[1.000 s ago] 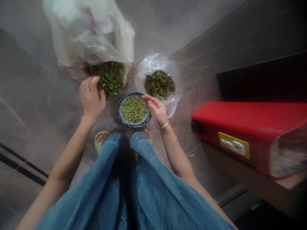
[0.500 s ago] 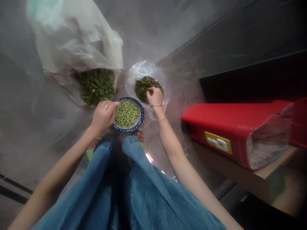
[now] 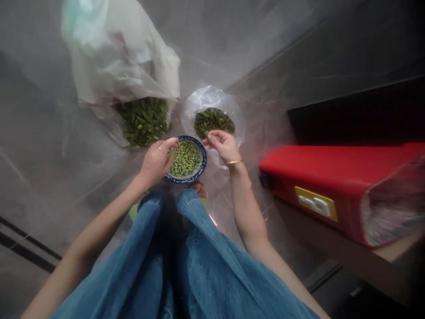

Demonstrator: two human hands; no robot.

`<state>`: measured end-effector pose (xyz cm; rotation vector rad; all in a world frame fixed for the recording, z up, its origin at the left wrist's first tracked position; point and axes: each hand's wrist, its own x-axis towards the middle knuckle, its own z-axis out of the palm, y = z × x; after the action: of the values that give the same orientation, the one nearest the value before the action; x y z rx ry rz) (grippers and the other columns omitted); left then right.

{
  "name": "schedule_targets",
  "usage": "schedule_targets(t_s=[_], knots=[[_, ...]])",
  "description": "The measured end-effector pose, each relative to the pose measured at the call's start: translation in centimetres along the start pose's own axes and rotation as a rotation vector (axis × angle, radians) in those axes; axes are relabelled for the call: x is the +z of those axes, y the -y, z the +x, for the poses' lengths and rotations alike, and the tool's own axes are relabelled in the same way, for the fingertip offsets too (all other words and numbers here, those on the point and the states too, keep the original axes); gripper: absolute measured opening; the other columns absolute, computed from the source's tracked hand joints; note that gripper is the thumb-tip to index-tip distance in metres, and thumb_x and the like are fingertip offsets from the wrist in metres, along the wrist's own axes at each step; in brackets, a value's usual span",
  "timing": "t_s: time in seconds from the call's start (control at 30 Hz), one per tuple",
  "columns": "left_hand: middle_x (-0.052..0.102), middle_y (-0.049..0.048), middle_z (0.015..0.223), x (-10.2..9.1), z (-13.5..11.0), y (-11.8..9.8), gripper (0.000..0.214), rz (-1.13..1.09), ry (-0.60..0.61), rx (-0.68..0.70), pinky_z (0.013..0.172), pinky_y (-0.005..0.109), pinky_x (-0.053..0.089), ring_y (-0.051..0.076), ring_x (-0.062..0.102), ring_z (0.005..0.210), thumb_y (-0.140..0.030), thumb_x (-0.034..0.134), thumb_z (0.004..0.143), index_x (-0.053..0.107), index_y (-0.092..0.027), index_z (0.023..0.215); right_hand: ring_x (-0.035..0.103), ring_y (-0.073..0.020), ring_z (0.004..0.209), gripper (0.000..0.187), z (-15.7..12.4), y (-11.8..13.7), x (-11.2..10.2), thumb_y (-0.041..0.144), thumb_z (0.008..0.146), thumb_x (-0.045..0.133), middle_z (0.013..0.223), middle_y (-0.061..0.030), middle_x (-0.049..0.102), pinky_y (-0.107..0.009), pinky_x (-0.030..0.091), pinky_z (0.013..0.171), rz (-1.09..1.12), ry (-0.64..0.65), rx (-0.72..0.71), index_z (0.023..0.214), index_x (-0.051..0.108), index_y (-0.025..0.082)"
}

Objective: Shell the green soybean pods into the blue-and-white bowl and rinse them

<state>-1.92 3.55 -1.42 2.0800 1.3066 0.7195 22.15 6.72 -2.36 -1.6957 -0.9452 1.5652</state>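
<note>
A blue-and-white patterned bowl [image 3: 203, 165] on the floor holds shelled green beans [image 3: 184, 159]. My left hand [image 3: 158, 160], with a ring, is over the bowl's left edge, its fingers curled; whatever they grip is hidden. At the right of the bowl, in front of the small clear bag, my right hand [image 3: 224, 145] has thumb and fingers pinched together; what they hold is too small to make out. The clear plastic bag [image 3: 237, 115] contains darker green-brown pods or hulls [image 3: 214, 122]. Green pods [image 3: 146, 118] fill the mouth of a large whitish plastic bag [image 3: 122, 75] at the left.
To the right, a red bin [image 3: 318, 166] with a yellow label lies on its side on a wooden ledge [image 3: 335, 239]. My jeans-covered knees [image 3: 212, 248] and a foot [image 3: 200, 190] are just below the bowl. Grey tiled floor [image 3: 43, 128] surrounds everything.
My right hand has drawn back from over the pods in the small bag toward the bowl. The left hand's fingers reach further over the beans. The whole view has shifted slightly.
</note>
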Motion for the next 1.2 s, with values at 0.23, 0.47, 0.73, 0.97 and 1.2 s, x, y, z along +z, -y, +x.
schedule_targets(t_s=[0.23,0.47,0.73,0.97,1.2], knots=[[0.066,0.009,0.111,-0.3,0.2,-1.4,0.037,-0.172,-0.002,0.202,0.086,0.035,0.055,0.019,0.066,0.101,-0.028,0.04,0.097,0.036,-0.022,0.134,0.058,-0.009,0.055,0.036,-5.3,2.0,3.9,0.048,0.065,0.079,0.064,0.0002,0.068,-0.021,0.046,0.052,0.248,0.392,0.166,0.081,0.068,0.017],[0.063,0.01,0.114,-1.1,-0.4,-1.5,0.039,-0.162,-0.049,0.207,0.09,0.035,0.054,0.02,0.063,0.106,-0.025,0.043,0.095,0.035,-0.02,0.133,0.051,-0.0093,0.048,0.048,-6.1,1.8,6.1,0.062,0.073,0.065,0.052,0.0006,0.057,-0.02,0.032,0.039,0.377,0.47,0.316,0.06,0.055,0.018],[0.059,0.0081,0.11,-0.8,-1.0,-1.5,0.051,-0.225,-0.056,0.114,0.087,0.035,0.053,0.017,0.063,0.088,-0.032,0.051,0.092,0.032,-0.02,0.137,0.041,-0.0081,0.044,0.049,-6.7,2.1,7.0,0.06,0.073,0.065,0.047,0.0035,0.046,-0.02,0.025,0.038,0.528,0.408,0.353,0.054,0.044,0.02],[0.061,0.0076,0.105,-0.9,-0.9,-1.7,0.046,-0.209,-0.041,0.089,0.085,0.035,0.053,0.017,0.063,0.088,-0.032,0.047,0.094,0.035,-0.02,0.136,0.04,-0.0069,0.043,0.049,-7.2,2.0,7.3,0.06,0.074,0.064,0.047,0.004,0.047,-0.02,0.025,0.039,0.498,0.353,0.308,0.054,0.045,0.02],[0.066,0.0065,0.093,-1.1,-0.6,-1.5,0.035,0.023,-0.056,0.191,0.076,0.033,0.053,0.018,0.062,0.084,-0.019,0.047,0.091,0.05,-0.019,0.126,0.041,-0.0082,0.044,0.053,-7.0,1.1,8.1,0.071,0.069,0.063,0.049,0.0046,0.046,-0.022,0.028,0.04,0.352,0.183,0.22,0.059,0.05,0.021]])
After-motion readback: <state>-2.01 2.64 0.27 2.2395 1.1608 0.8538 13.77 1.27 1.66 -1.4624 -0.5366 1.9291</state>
